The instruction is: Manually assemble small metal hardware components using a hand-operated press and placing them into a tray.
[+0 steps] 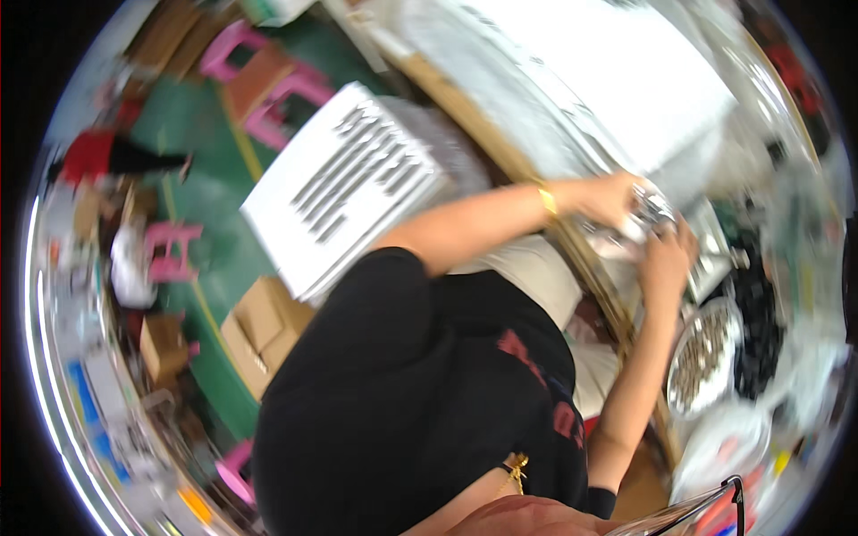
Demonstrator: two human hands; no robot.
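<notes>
My left hand point(612, 200), with a gold-coloured band at its wrist, is closed on a shiny silver piece point(654, 211) over the workbench. My right hand point(667, 257) grips the same piece from the near right side, its fingers bent around the edge. Motion blur and the fingers hide the piece's exact kind. Just below it, between the hands, shows something pale and glossy that I cannot make out. A white tray-like piece point(710, 255) lies beside my right hand. Nearer to me on the right stands a round white bowl point(731, 332) holding many small metal parts.
Black pieces point(760, 335) are heaped beyond the bowl, with clear plastic bags point(728, 438) nearby. White sheeting point(617, 80) covers the far bench. To my left are a stack of white slotted panels point(286, 214), a cardboard box point(264, 326), pink stools point(172, 250) and a person in red point(88, 156).
</notes>
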